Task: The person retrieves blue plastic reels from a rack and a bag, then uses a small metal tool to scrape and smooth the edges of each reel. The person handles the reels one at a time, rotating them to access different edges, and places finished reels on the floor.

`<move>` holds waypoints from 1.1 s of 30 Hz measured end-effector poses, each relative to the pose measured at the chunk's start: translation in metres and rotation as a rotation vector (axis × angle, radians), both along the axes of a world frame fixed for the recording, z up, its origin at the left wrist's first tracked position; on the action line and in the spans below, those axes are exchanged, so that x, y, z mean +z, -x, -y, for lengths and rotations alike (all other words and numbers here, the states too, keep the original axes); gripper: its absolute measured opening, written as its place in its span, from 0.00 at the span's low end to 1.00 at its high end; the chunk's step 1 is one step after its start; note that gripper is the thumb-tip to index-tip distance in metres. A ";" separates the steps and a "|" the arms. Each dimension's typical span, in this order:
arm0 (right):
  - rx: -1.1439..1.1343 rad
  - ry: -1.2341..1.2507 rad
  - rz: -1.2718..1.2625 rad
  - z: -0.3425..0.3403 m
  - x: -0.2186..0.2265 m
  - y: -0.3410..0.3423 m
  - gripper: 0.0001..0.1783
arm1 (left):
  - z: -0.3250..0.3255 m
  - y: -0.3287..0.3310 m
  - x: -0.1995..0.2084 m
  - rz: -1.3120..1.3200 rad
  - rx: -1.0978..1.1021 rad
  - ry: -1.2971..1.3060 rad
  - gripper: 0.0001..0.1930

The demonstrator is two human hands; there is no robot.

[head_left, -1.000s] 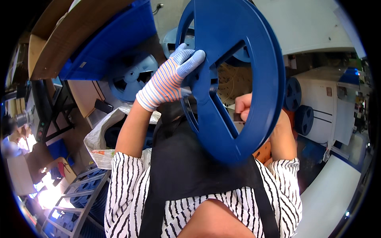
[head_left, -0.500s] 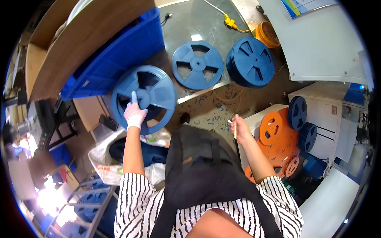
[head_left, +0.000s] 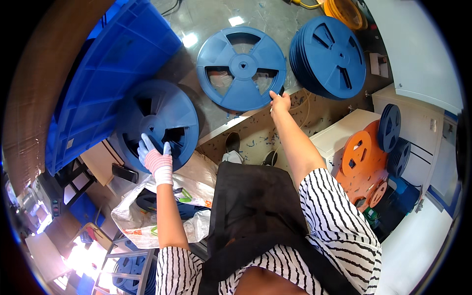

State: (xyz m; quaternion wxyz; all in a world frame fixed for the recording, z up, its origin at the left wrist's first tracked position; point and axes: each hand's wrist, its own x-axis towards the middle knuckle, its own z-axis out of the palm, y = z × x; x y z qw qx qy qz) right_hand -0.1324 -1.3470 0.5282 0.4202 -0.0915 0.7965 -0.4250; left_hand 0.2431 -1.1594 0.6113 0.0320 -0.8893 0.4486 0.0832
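Note:
My left hand (head_left: pixel 157 160), in a striped glove with pale blue fingertips, lies over the lower part of a blue plastic reel (head_left: pixel 179 108). Its fingers are stretched out and apart near the reel's hub. My bare right hand (head_left: pixel 280 103) is at the lower right rim of a second blue reel (head_left: pixel 239 96), which lies flat at the table edge. Those fingers are curled closed, and a small dark bit shows beside them; what they hold is hidden. To the right of that reel stands a stack of blue reels (head_left: pixel 339 56).
A large blue crate (head_left: pixel 113 64) leans at the left beside brown cardboard. Below my left arm sits an open white woven sack (head_left: pixel 142 221). Orange reels (head_left: pixel 356 152) and dark blue reels (head_left: pixel 389 128) stand at the right by a white cabinet. Scraps litter the floor (head_left: pixel 260 130).
My right hand has moved up and left from beside the orange reels to the middle reel's rim. My left hand and its reel have shifted slightly; the view has moved closer to the table.

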 end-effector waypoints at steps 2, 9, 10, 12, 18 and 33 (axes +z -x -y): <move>-0.080 -0.015 0.003 0.003 -0.008 0.002 0.18 | -0.008 0.009 0.005 0.018 -0.022 0.066 0.48; 0.091 0.423 0.345 -0.020 0.095 0.013 0.11 | -0.006 0.079 0.054 -0.295 -0.308 0.455 0.38; 0.097 0.445 0.319 -0.025 0.129 0.012 0.11 | 0.004 0.094 0.064 -0.368 -0.345 0.511 0.37; 0.154 0.481 0.269 -0.041 0.192 0.015 0.12 | 0.029 0.124 0.076 -0.578 -0.305 0.548 0.37; 0.386 0.455 0.027 -0.128 0.364 0.013 0.10 | 0.099 0.219 0.177 -1.762 0.324 0.249 0.62; 1.454 0.747 -0.682 -0.192 0.472 0.038 0.15 | -0.005 0.217 0.316 -1.988 -0.347 0.702 0.47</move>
